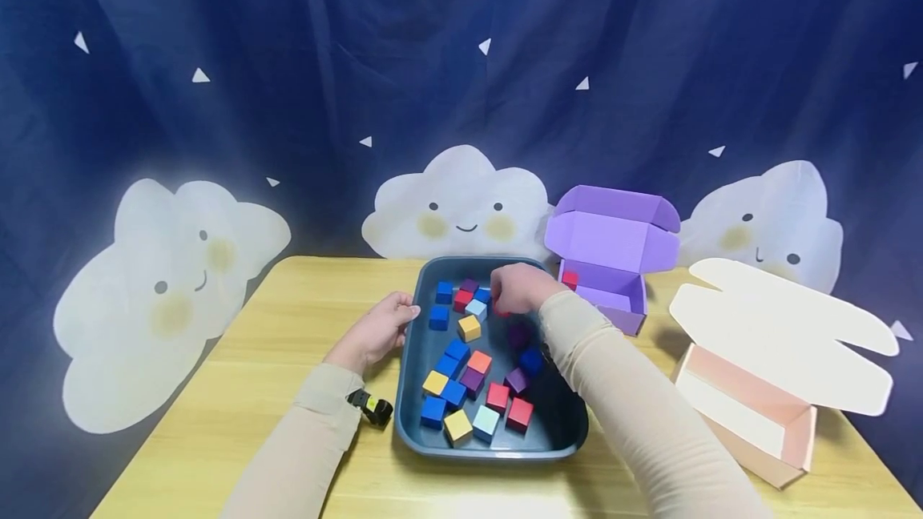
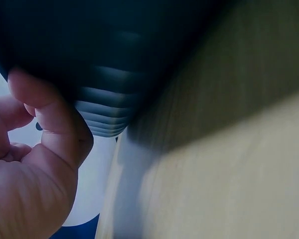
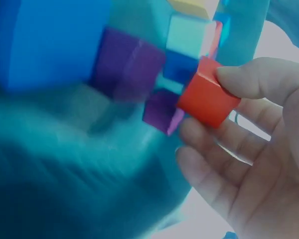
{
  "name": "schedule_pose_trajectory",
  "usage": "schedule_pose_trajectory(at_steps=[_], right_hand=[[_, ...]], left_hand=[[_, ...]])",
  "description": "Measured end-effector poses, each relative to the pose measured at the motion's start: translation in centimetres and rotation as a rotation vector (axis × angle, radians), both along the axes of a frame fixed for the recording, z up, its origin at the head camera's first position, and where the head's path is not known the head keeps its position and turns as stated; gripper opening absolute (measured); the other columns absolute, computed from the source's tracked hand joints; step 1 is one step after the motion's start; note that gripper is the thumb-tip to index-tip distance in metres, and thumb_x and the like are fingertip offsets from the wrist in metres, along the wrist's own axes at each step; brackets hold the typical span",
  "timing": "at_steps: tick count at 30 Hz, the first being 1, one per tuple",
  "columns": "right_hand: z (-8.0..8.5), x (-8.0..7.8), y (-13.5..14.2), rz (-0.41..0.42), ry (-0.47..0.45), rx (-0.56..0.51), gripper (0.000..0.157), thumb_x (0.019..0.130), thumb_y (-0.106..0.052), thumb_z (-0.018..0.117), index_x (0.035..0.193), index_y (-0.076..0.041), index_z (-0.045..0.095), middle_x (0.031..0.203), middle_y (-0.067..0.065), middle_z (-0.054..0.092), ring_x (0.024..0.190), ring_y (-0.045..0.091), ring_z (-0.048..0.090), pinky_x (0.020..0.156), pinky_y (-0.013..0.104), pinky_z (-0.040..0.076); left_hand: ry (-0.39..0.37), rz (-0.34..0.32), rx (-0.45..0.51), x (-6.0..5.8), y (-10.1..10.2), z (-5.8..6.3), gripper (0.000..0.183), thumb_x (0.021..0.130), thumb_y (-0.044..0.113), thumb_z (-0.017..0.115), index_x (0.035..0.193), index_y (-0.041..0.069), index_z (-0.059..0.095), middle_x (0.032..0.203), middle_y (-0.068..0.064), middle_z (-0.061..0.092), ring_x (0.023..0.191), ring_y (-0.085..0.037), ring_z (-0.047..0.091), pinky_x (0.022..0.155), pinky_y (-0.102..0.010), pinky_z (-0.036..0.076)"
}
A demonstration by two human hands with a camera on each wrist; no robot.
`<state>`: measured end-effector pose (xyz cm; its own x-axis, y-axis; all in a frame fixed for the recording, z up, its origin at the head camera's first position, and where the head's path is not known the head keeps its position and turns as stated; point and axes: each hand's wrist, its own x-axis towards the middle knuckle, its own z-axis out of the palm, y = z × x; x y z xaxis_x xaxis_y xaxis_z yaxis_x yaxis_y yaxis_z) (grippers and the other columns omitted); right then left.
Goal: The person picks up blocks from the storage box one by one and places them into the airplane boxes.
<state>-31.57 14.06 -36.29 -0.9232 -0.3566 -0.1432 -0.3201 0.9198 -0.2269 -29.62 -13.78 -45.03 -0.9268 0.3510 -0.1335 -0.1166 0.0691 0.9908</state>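
1. The red cube [image 3: 208, 94] sits near the centre right of the right wrist view, between the thumb and the fingers of the right hand [image 1: 525, 288]; the thumb presses its upper right side, and fingers curl behind and beneath it. The gap between them is just the cube's width.
2. In the head view that hand is over the upper right part of the dark tray [image 1: 497, 454], which stands at the lower centre of the frame.
3. The left hand [image 1: 378, 331] is at the tray's left rim, its fingers bent and holding the edge.
4. The red cube has sides of even length, so no long axis; it is turned askew, one corner towards the top of the right wrist view and one towards the bottom.
5. The tray's long axis runs up and down the head view.
6. A small purple cube [image 3: 163, 110] lies just left of the red cube in the right wrist view; whether they touch I cannot tell.
7. In the head view the right hand hides most of the red cube. The left wrist view is dark, cuts off the tray at the top, and leaves the exact fingertip contact unclear.
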Motion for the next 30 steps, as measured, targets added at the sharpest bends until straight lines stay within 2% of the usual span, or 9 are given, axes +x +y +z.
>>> schedule_pose_trajectory(at_steps=[6,12,17,23,30], right_hand=[[1.1,-0.6,1.6,0.027,0.072,-0.038,0.022,0.080,-0.008,0.073,0.101,-0.008,0.068,0.095,0.006,0.068,0.086,0.027,0.060,0.078,0.040,0.053],[2.4,-1.0,4.4,-0.051,0.064,-0.106,0.030,0.081,0.002,0.068,0.111,-0.003,0.064,0.104,0.015,0.066,0.091,0.031,0.060,0.084,0.045,0.054],[3.1,-1.3,7.3,-0.080,0.096,-0.119,0.028,0.080,0.005,0.065,0.108,0.002,0.063,0.096,0.016,0.066,0.086,0.032,0.062,0.081,0.046,0.054],[2.9,-1.5,10.1,-0.100,0.129,-0.103,0.035,0.079,0.007,0.061,0.114,0.008,0.062,0.097,0.019,0.066,0.093,0.036,0.061,0.088,0.051,0.050],[1.1,-1.4,12.3,-0.140,0.141,-0.112,0.028,0.080,0.006,0.060,0.108,0.005,0.063,0.093,0.017,0.065,0.091,0.036,0.060,0.086,0.051,0.049]], left_hand=[[-0.002,0.001,0.004,0.3,-0.3,-0.1,0.020,0.109,0.015,0.046,0.120,-0.001,0.042,0.101,-0.015,0.057,0.078,-0.019,0.058,0.066,-0.029,0.053],[-0.001,0.010,0.000,0.4,-0.2,0.0,0.020,0.109,0.014,0.047,0.121,-0.001,0.042,0.103,-0.017,0.058,0.078,-0.020,0.059,0.067,-0.029,0.053],[-0.004,0.010,0.010,0.2,-0.1,0.1,0.019,0.109,0.014,0.047,0.120,-0.001,0.043,0.104,-0.018,0.058,0.078,-0.020,0.059,0.065,-0.029,0.052],[-0.003,0.003,0.026,0.0,0.0,0.0,0.017,0.108,0.013,0.046,0.119,0.001,0.042,0.102,-0.017,0.057,0.076,-0.020,0.059,0.063,-0.029,0.052],[-0.001,0.000,0.021,0.1,-0.1,-0.2,0.019,0.108,0.014,0.046,0.120,-0.001,0.043,0.102,-0.017,0.058,0.078,-0.020,0.059,0.065,-0.029,0.053]])
